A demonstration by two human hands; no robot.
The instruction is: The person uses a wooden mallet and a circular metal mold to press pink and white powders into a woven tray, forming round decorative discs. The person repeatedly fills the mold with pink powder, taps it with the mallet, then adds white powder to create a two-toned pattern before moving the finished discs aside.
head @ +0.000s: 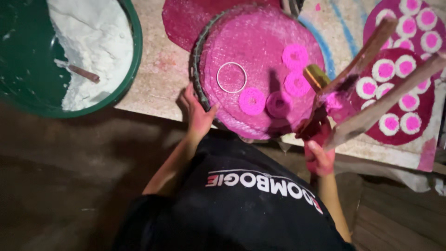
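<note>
Fingers point(199, 108) on pink round tray point(260, 28) rim, right hand point(319, 153) gripping wooden sticks point(371, 100) (pink-stained)

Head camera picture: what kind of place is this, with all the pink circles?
Probably a small handcraft workshop where things are dyed or made by hand. A round tray holds pink sheets with pink rings, a green basin holds white powder, and both hands are stained pink.

A green basin point(132, 69) at upper left holds a heap of white powder point(95, 42) with a small brown stick point(83, 73) lying in it. At right, dark red discs point(418, 109) carry white-and-pink rings point(391, 122), with blue streaks point(344, 30) on the pale surface
</note>
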